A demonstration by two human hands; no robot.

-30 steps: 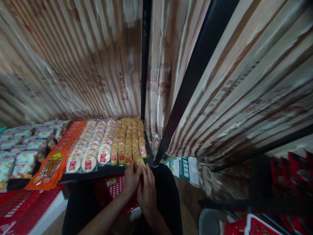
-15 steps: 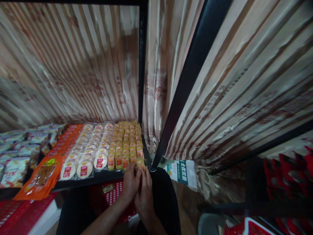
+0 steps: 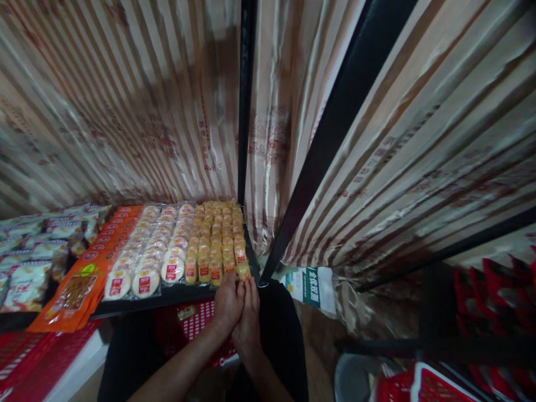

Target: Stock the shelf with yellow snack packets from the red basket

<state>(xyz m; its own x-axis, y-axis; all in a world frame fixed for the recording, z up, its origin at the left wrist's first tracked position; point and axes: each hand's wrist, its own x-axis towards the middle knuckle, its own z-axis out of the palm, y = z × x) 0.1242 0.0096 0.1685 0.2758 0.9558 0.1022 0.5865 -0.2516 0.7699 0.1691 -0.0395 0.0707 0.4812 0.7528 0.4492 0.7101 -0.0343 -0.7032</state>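
At the front right corner of the black shelf [image 3: 196, 292], a small yellow snack packet [image 3: 243, 271] in clear wrap sits at the tips of my fingers. My left hand [image 3: 228, 303] is closed with its fingertips at the packet's left side. Pressed close beside it, my right hand [image 3: 250, 312] has its fingers together at the packet's near edge. Rows of similar yellow packets [image 3: 203, 267] run back from here. To their left stand rows of round white wrapped crackers [image 3: 146, 283], then flat orange bags [image 3: 79, 290] and white-and-blue packets [image 3: 27, 285].
Black metal posts [image 3: 288, 229] rise by the shelf's right end, before striped curtains [image 3: 180, 111]. Under the shelf is a red basket [image 3: 199, 318]. A green-and-white bag [image 3: 312, 287] lies right of my knee. Red packets [image 3: 498, 301] hang further right.
The view has shifted slightly. Both hands remain together at the front right yellow row, and the packet at their fingertips now shows more clearly at the end of that row.
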